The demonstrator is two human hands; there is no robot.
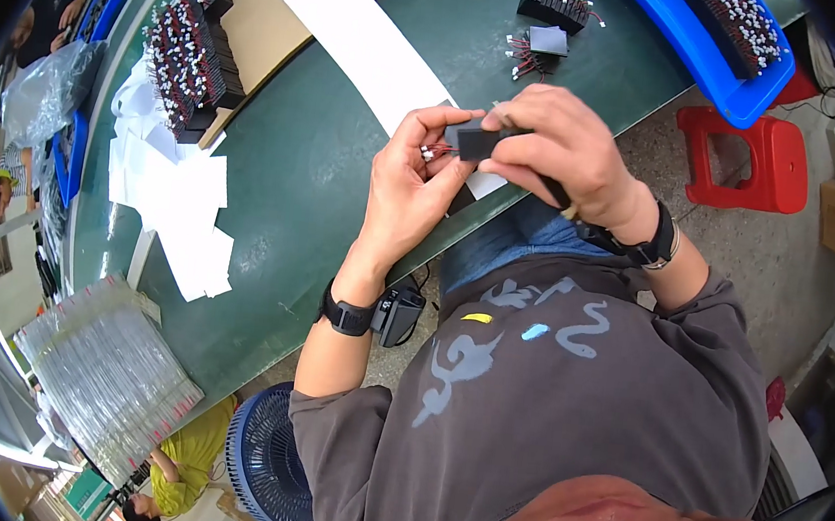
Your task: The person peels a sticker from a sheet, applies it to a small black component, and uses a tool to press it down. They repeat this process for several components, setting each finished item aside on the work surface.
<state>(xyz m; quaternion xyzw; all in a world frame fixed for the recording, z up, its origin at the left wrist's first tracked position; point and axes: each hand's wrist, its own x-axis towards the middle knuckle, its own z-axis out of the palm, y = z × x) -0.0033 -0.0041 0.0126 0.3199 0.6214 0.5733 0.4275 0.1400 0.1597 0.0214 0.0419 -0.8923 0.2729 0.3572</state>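
My left hand [416, 170] is closed around a flat black battery pack [475, 143], held just above the near edge of the green table. Thin red and black wires with small white connectors [428, 151] stick out of the pack beside the left fingers. My right hand [564, 149] meets the other end of the pack, its thumb and fingertips pinched there. A slim dark object [553, 189] with a brassy end shows under the right palm; its kind is mostly hidden. Beneath the hands runs a long white sheet [368, 40].
Wired black packs stand in a large row [196, 58] at left, and a smaller group [554, 8] sits at the far side. White paper pieces [167, 196] lie at left. A blue tray [744, 101] overhangs the right edge by a red stool [779, 165]. Nearby stands a blue fan [268, 457].
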